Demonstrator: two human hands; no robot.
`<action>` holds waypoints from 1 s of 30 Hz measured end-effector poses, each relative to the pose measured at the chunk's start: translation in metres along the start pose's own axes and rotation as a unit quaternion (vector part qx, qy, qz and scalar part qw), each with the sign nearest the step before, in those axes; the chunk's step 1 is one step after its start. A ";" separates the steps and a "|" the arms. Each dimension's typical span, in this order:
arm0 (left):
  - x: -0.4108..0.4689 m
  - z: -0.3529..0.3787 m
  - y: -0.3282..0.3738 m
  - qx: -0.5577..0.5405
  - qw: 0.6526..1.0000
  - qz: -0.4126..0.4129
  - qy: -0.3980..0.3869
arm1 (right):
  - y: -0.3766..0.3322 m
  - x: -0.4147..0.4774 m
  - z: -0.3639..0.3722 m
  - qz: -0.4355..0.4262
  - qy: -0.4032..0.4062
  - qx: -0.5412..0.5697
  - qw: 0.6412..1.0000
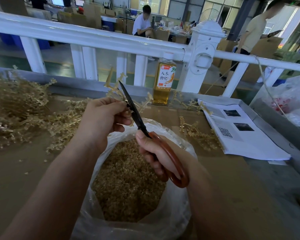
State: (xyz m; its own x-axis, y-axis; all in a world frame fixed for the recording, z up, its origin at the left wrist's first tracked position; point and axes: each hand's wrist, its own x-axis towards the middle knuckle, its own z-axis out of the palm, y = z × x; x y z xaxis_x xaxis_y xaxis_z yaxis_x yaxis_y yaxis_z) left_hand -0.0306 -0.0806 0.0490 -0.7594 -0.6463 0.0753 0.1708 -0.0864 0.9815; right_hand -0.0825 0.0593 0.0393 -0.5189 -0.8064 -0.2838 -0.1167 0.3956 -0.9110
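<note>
Where the two hands meet above the cardboard-covered table (24, 170), the left hand (104, 116) pinches a tan plastic sprue (113, 87) between thumb and curled fingers. The right hand (156, 153) is wrapped around the orange handles of the scissors (140, 122), with its thumb lying near the pivot. The dark blades point up and away and cross the sprue just beside the left fingertips. They read as a single line, so whether any gap lies between them cannot be told.

Containers: directly beneath the hands a clear plastic bag (177, 201) stands open, filled with small tan cut pieces (128, 179). A second clear bag (294, 101), at the right edge, holds something red that is too blurred to identify. A capped bottle (163, 80) stands upright by the white railing (93, 37), filled with amber liquid almost to the shoulder.

Counts: one pair of scissors, one bottle, two bags, and one stack of printed sheets (241, 134) showing two dark photographs and one QR code. Two persons are seen beyond the railing.

Obscured: the pile of sprues (19, 104) at left is too tangled to count, as are the loose sprues (197, 134) between the open bag and the sheets. The forearms cover much of the open bag's sides. The right fingers hide part of the handles. The frame edge cuts off the second bag.
</note>
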 end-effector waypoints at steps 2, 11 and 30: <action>0.000 0.001 -0.001 0.006 1.000 -0.005 -0.004 | -0.001 -0.001 0.000 -0.002 0.000 -0.003 1.000; 0.004 0.000 -0.003 -0.019 0.999 0.009 0.029 | -0.002 0.000 -0.001 0.013 -0.010 -0.037 0.999; 0.021 -0.021 -0.007 -0.108 0.982 -0.040 0.147 | -0.007 -0.003 0.000 0.010 -0.031 -0.082 0.996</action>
State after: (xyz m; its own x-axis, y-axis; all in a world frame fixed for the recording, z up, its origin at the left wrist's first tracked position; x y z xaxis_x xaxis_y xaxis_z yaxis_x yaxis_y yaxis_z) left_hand -0.0343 -0.1098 0.0404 -0.5668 -0.8194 -0.0851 0.2726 -0.2840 0.9192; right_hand -0.0801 0.0587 0.0469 -0.4707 -0.8206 -0.3241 -0.2461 0.4749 -0.8449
